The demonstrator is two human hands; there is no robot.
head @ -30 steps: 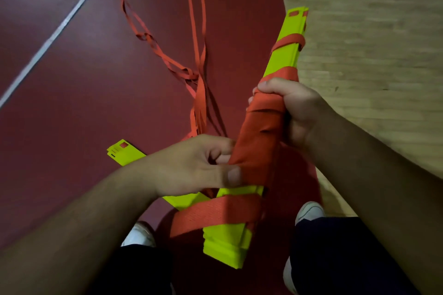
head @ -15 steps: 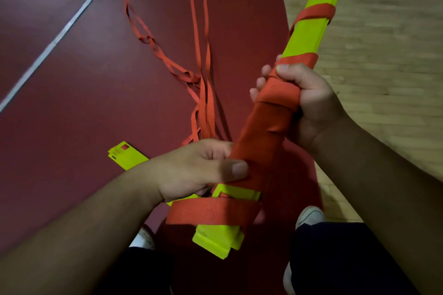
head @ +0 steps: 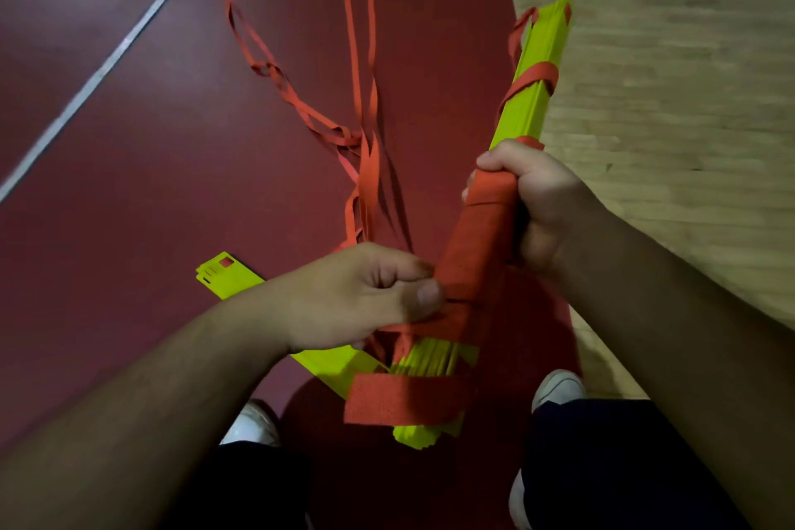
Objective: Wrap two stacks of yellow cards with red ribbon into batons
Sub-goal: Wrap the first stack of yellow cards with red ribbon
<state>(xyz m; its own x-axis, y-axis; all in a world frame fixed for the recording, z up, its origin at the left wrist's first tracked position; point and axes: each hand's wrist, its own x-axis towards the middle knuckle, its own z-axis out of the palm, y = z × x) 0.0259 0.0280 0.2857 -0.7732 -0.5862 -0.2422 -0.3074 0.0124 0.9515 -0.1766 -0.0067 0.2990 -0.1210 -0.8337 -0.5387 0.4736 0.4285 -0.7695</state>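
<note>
Right grip point(head: 542, 207) has its fingers curled tight round the ribbon-wrapped middle of the held stack point(head: 533, 99) of yellow cards, which is up off the floor. Left grip point(head: 365, 297) pinches the red ribbon point(head: 473, 245) between thumb and curled fingers at the near end of the wrapped section. A slack ribbon band point(head: 400, 398) crosses the stack lower down. One loop sits near the far end, with yellow bare between the loop and the right grip. The held stack's long axis runs from the near end, between the two white shoes point(head: 557, 389), up and away to the right. Its far tip is over the right edge of the red floor point(head: 172, 142), where the wood floor point(head: 667, 99) starts. The second stack point(head: 228, 275) lies flat on the red floor, long axis far-left to near-right, its middle hidden under the left grip and wrist. Loose ribbon point(head: 365, 168) trails away across the red floor, cut off at the top edge. Fingertips of both grips are mostly hidden behind the stack.
</note>
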